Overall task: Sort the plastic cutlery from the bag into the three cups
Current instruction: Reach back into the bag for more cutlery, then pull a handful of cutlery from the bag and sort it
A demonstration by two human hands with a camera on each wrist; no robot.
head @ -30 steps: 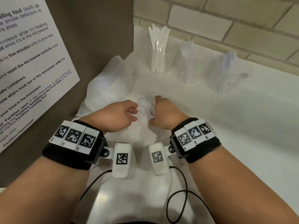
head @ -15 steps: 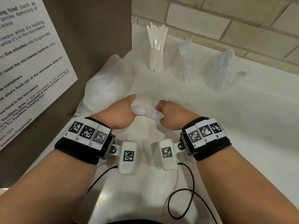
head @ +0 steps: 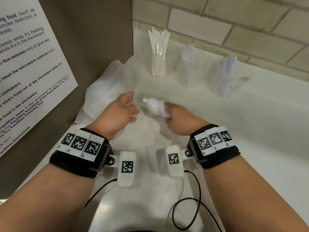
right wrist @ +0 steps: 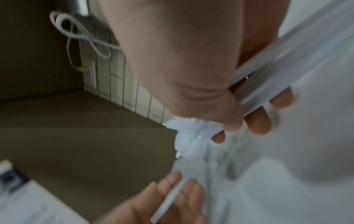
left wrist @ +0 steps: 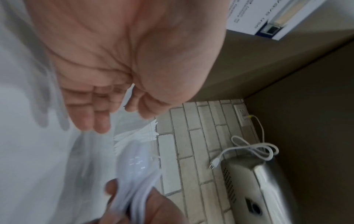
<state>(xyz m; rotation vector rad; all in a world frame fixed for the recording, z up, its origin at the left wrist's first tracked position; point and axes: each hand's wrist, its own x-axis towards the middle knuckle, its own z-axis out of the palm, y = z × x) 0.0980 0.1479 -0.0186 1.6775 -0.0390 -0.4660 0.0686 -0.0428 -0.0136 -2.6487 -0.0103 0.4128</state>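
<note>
Far left: printed notice (head: 33, 67) on the brown wall, same as before. Plastic bag (head: 107, 96) lies crumpled on the white counter (head: 250, 131) at the wall's foot, unchanged.

My left hand (head: 119, 113) is the main change. Half a second ago it was closed against the bundle, touching my right hand. Now it has come off and hangs apart, palm turned inward, fingers (left wrist: 91, 118) spread and nearly straight. In the right wrist view one thin white handle (right wrist: 168, 198) lies across those fingers; too blurred to tell if it's pinched or just resting there.

Bundle of white cutlery (head: 155, 107) now sits in my right hand (head: 177, 118) only, above the counter between the two hands. Spoon bowls point left toward the left hand; handles run back through the fist. Right fingers are curled around it, thumb on top.

Behind, three clear cups in a row along the brick wall (head: 234, 22), positions unchanged: knife cup (head: 158, 66), fork cup (head: 189, 71), then spoon cup (head: 229, 81), which is tilted.

Whole view has shifted slightly since the earlier frame; head moved.
</note>
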